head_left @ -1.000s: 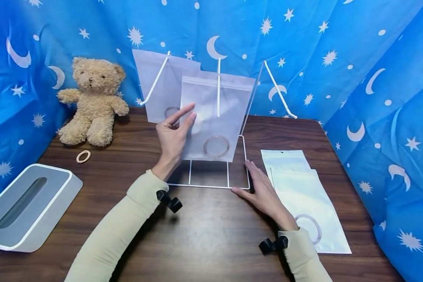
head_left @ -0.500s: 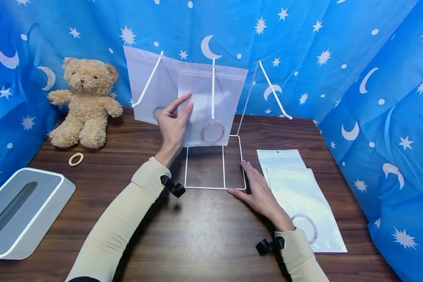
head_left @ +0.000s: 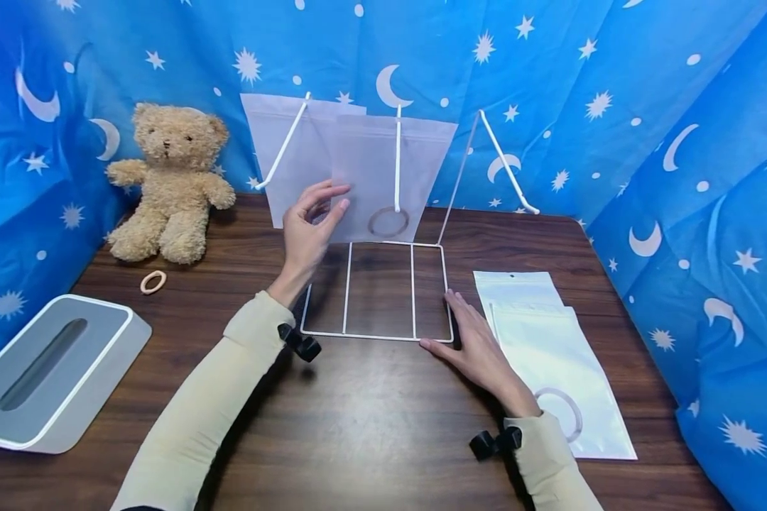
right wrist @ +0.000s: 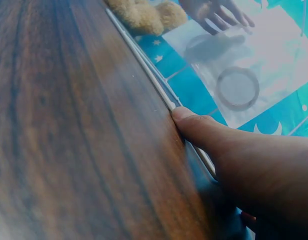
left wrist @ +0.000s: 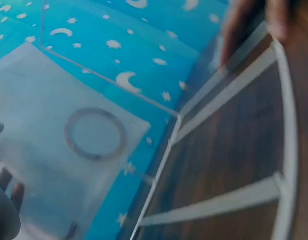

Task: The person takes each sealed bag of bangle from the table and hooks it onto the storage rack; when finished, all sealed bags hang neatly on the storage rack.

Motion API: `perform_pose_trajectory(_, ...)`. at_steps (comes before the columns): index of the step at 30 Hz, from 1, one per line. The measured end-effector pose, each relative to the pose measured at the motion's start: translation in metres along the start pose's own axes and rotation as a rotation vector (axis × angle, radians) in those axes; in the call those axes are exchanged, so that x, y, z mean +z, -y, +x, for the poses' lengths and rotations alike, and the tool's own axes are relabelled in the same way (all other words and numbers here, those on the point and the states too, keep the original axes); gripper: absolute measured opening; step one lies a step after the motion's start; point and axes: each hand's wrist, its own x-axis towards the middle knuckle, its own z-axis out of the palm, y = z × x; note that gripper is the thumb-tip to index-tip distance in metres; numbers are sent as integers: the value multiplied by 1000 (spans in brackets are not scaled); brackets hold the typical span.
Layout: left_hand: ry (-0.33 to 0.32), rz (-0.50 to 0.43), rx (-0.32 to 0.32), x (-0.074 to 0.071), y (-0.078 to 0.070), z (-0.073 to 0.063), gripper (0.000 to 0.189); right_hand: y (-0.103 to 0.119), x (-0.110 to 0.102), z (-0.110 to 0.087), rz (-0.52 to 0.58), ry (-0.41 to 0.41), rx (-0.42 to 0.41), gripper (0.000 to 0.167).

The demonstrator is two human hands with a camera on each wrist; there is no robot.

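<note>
A white wire display rack (head_left: 349, 284) with three prongs stands in the middle of the table. From its middle prong hangs a translucent zip pouch (head_left: 367, 156) with a ring shape (head_left: 388, 222) near the bottom. Another zip pouch (head_left: 271, 142) hangs from the left prong, partly behind the first. My left hand (head_left: 305, 231) is beside the middle pouch's left edge, thumb and index finger apart with nothing between them. At the rack's front right corner, my right hand (head_left: 476, 351) rests with straight fingers by the side bar and thumb (right wrist: 186, 117) against the front bar.
Two flat pouches (head_left: 562, 369) overlap on the table at right. On the left are a teddy bear (head_left: 172, 181), a small pale ring (head_left: 153, 282) and a grey-topped tissue box (head_left: 96, 355). A blue star-and-moon curtain (head_left: 434, 42) surrounds the table's back and sides.
The middle pouch has slid back along its prong, away from me, and now hangs further from the prong's tip. My left hand has let go of its edge. The right hand stays on the rack.
</note>
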Motion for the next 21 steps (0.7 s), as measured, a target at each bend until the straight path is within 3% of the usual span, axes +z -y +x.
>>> perform_pose_trajectory(3, 37, 189, 49, -22, 10, -13, 21, -1, 0, 2, -4, 7, 5, 103)
perform_pose_trajectory(5, 67, 296, 44, -37, 13, -27, 23, -1, 0, 3, -7, 14, 10, 103)
perform_pose_trajectory(8, 157, 427, -30, -59, 6, -54, 31, 0, 0, 4, -7, 19, 14, 103)
perform_pose_trajectory(12, 325, 561, -139, -80, -6, -93, 43, 0, 0, 4, -1, 18, 12, 103)
perform_pose_trajectory(15, 420, 586, -208, -89, -9, -116, 49, 0, 0, 4, 9, 16, 8, 102)
perform_pose_trajectory(17, 445, 570, -236, -94, -7, -125, 53, 0, 1, 3, 17, 12, 3, 101)
perform_pose_trajectory(21, 445, 588, -201, -100, 9, -131, 61, 0, 1, 1, 22, 1, -9, 99)
